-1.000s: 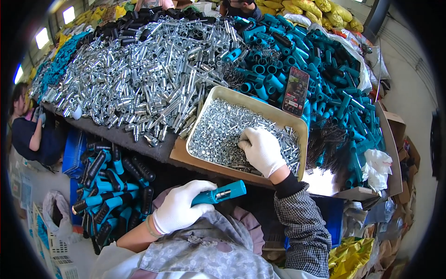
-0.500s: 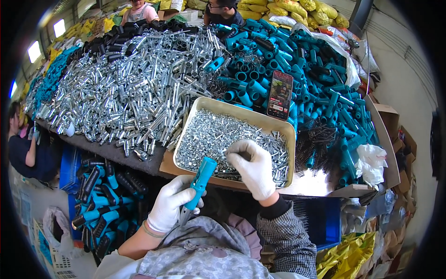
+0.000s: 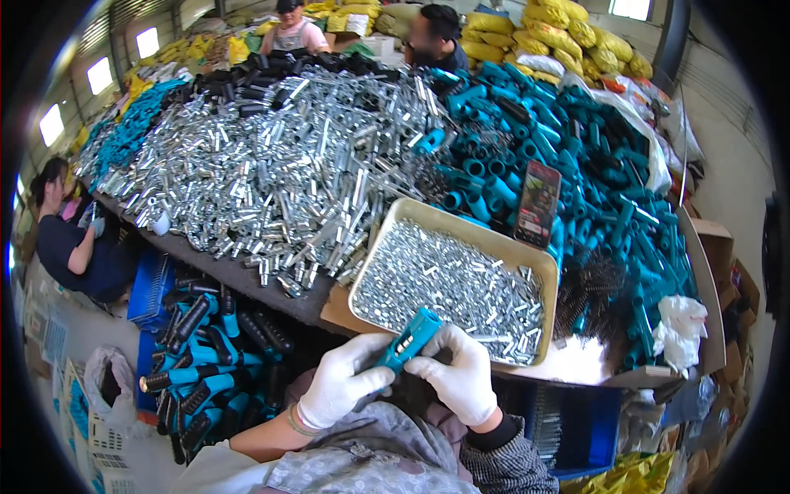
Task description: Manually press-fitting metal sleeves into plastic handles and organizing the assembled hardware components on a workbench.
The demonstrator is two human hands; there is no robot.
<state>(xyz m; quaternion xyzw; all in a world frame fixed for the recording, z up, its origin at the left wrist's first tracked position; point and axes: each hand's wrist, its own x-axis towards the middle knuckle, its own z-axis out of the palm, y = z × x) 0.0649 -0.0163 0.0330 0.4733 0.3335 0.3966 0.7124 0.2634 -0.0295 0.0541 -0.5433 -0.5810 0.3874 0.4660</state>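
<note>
Worktable point(image 3: 218, 267), metal parts point(image 3: 247, 165), sacks point(image 3: 551, 37) beyond, left fingers point(image 3: 372, 379) grasping teal tube point(image 3: 411, 339), hold of right fingers point(image 3: 457, 341) unclear

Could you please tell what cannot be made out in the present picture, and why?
All in head view:
Whether the right grip holds anything small: its gloved fingers hide this.
Lower end of the teal tube: covered by the left grip.
Bottom of the cream tray: buried under small metal parts.
Details on the phone: too small.
Nearest yellow wrapping: cut off by lower edge.
</note>
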